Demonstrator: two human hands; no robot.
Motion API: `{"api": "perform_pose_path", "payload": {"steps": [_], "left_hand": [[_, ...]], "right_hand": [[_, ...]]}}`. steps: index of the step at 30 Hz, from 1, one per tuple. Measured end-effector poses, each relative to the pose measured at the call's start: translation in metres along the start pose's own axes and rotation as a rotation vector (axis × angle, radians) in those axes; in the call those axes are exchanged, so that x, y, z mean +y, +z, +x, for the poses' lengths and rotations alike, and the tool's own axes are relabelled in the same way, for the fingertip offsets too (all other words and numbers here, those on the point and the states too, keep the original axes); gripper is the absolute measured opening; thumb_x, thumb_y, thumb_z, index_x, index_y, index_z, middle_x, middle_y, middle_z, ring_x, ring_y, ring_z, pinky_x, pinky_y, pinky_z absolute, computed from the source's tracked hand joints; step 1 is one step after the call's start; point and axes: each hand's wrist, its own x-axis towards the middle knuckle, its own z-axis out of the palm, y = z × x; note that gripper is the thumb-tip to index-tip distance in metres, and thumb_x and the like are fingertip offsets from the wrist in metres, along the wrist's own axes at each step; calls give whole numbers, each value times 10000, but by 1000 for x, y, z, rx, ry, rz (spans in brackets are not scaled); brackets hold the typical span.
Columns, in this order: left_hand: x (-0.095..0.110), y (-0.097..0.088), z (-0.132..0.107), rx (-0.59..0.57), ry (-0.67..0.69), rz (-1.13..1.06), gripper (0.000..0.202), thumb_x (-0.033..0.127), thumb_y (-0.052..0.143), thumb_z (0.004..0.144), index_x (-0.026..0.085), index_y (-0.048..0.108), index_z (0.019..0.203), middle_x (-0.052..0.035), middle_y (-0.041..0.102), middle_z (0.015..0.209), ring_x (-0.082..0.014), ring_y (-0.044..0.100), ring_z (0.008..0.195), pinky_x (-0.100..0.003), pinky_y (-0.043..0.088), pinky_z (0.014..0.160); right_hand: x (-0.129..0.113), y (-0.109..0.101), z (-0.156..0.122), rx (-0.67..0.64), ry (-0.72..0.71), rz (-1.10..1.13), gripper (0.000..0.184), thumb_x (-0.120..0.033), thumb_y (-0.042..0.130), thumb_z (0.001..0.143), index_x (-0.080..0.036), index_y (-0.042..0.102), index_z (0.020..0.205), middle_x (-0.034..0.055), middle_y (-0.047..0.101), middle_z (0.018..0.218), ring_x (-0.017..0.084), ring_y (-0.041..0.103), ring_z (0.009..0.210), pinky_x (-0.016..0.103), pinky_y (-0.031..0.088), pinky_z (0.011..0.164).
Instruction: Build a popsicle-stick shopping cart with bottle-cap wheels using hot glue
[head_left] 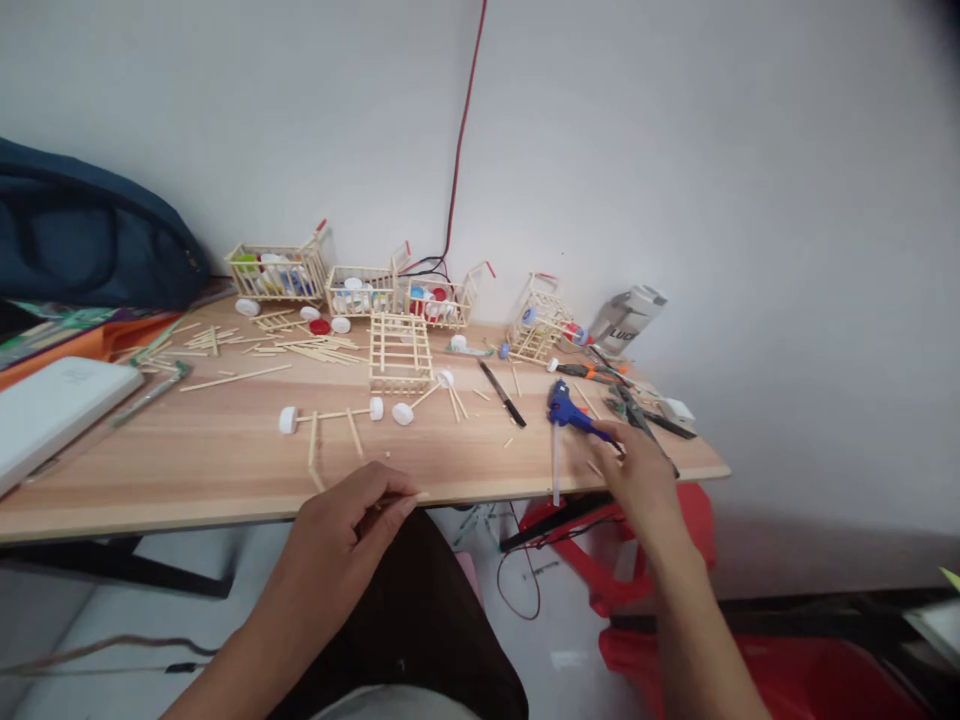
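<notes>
My left hand is closed in a pinch at the table's front edge, a short thin wooden stick poking out past the fingertips. On the right, my right hand has its thumb and fingers around the handle end of a blue glue gun. A clear glue stick juts from the gun toward me. Between the hands lies a black pen. Just beyond my left hand are a stick axle with white caps as wheels and loose sticks. Farther back stands a wooden-stick basket frame.
Several small stick carts filled with caps line the wall, with another cart to their right. Pliers and a carton sit at right. A white box and dark blue bag occupy the left. Red stools stand below.
</notes>
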Motion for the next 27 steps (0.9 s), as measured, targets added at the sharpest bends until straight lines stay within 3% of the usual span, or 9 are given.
{"api": "perform_pose_path", "payload": {"steps": [3,6,8,12,16,21,27], "left_hand": [[0,0,0,-19,-70,-116,162,338,521,880,225,623,823,21,652,746,-136,595,675,-221,451,619],[0,0,0,-31,-112,-175,184,353,518,875,220,623,802,16,639,714,-129,553,613,-215,417,556],[-2,0,1,-37,-126,-201,198,374,528,872,218,620,791,14,626,698,-120,519,580,-210,383,520],[-5,4,4,-67,-165,-306,228,417,555,863,209,609,788,16,594,689,-97,456,535,-206,343,493],[-4,11,10,-156,-237,-508,254,442,565,860,192,593,830,20,573,691,-72,405,503,-198,313,473],[6,16,15,-206,-327,-746,282,443,603,837,167,547,821,25,570,683,-47,377,478,-181,260,451],[5,18,14,-197,-355,-815,272,409,607,852,151,529,815,31,561,681,-31,374,479,-174,260,457]], "right_hand": [[51,-8,20,-38,135,-222,361,-341,472,879,-117,666,1084,165,668,1103,312,581,1074,427,428,951],[74,-14,37,-128,200,-378,398,-322,491,877,-94,618,1177,190,600,1248,314,498,1224,405,362,1037],[81,-14,48,-230,275,-444,461,-355,524,868,-101,569,1250,205,558,1303,326,488,1241,410,377,1018],[91,-9,69,-367,365,-450,434,-365,532,858,-135,579,1222,188,659,1120,325,632,1025,395,475,829],[101,-1,81,-375,417,-470,454,-281,489,850,-60,513,1246,224,648,1120,323,644,1006,369,481,765],[112,2,87,-404,432,-485,547,-227,572,772,-19,479,1269,237,664,1066,313,660,965,340,482,735],[114,-1,77,-336,452,-519,505,-378,525,837,-53,527,1224,225,688,982,300,679,873,340,478,683]]}}
